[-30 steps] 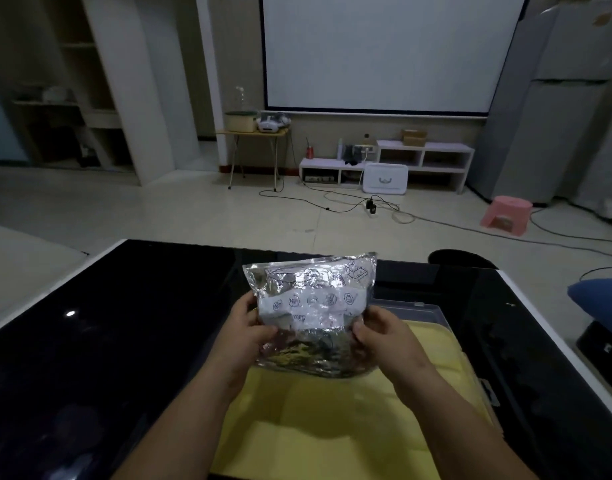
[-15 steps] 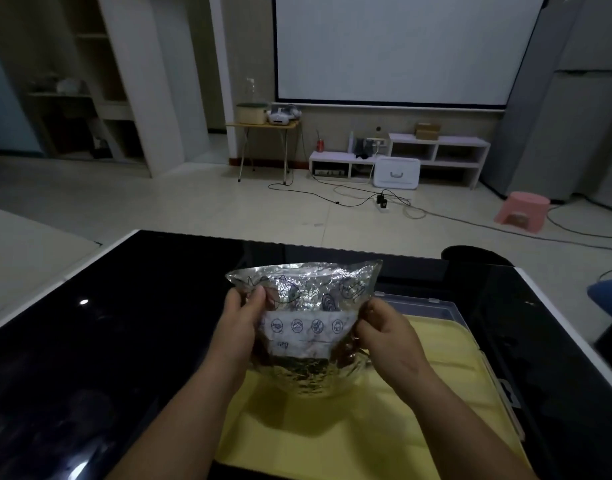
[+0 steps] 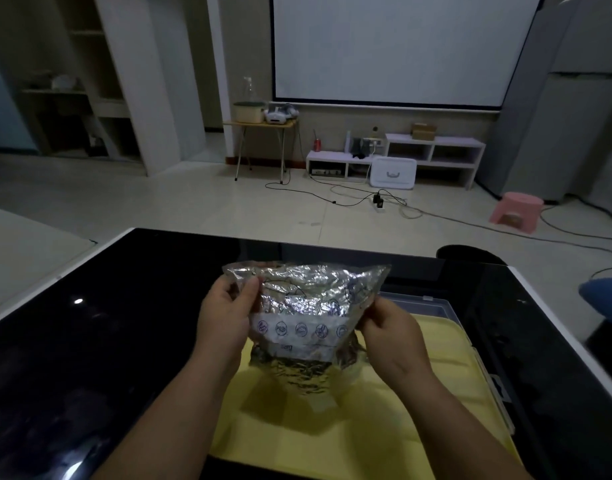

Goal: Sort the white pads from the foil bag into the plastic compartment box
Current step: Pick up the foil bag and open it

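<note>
A crinkled silver foil bag (image 3: 306,317) with a white label strip hangs in the air above the plastic compartment box (image 3: 429,386). My left hand (image 3: 225,317) pinches the bag's upper left corner. My right hand (image 3: 389,332) grips its right edge. The box is shallow, with a yellow inside, a clear rim and latches on its right side; it lies on the table under the bag. No white pads show; the bag's contents are hidden.
The box rests on a glossy black table (image 3: 100,341) with white edges. Beyond the far edge are a dark round seat (image 3: 469,254), a pink stool (image 3: 517,211) and cables on the floor. Something blue (image 3: 606,292) sits at the right.
Both hands have slid up toward the bag's top corners, and its top edge now spreads wider. The bag hangs slightly lower over the box.
</note>
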The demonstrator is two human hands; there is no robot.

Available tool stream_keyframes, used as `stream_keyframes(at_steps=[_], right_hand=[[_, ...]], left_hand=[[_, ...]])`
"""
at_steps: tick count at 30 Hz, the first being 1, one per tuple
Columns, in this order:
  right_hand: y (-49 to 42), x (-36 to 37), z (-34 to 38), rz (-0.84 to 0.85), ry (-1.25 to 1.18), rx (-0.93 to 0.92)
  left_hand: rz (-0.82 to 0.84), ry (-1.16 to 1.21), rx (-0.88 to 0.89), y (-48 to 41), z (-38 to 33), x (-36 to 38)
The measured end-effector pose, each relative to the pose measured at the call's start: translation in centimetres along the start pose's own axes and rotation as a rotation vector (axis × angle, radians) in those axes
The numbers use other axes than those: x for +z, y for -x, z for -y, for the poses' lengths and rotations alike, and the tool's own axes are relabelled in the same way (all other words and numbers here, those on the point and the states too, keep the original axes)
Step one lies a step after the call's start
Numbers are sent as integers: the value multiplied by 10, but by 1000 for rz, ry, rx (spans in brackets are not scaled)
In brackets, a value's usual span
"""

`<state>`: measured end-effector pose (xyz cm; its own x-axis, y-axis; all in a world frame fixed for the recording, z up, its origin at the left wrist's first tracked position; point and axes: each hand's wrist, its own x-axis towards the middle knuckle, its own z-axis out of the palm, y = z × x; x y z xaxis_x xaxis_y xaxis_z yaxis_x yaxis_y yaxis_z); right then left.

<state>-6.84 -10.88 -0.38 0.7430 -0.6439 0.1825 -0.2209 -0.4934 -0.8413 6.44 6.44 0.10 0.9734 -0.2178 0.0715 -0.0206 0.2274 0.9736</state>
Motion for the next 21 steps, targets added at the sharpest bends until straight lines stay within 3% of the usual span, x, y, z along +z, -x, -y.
stream_keyframes(at_steps=[4, 8, 21], right_hand=[[-2, -5, 4, -87, -12, -20], [0, 0, 1, -25, 59, 29], [2, 0, 1, -46, -14, 10]], left_hand=[[-1, -24, 36, -1, -3, 2], [-9, -55, 51, 1, -3, 4], [-31, -67, 53, -4, 3, 5]])
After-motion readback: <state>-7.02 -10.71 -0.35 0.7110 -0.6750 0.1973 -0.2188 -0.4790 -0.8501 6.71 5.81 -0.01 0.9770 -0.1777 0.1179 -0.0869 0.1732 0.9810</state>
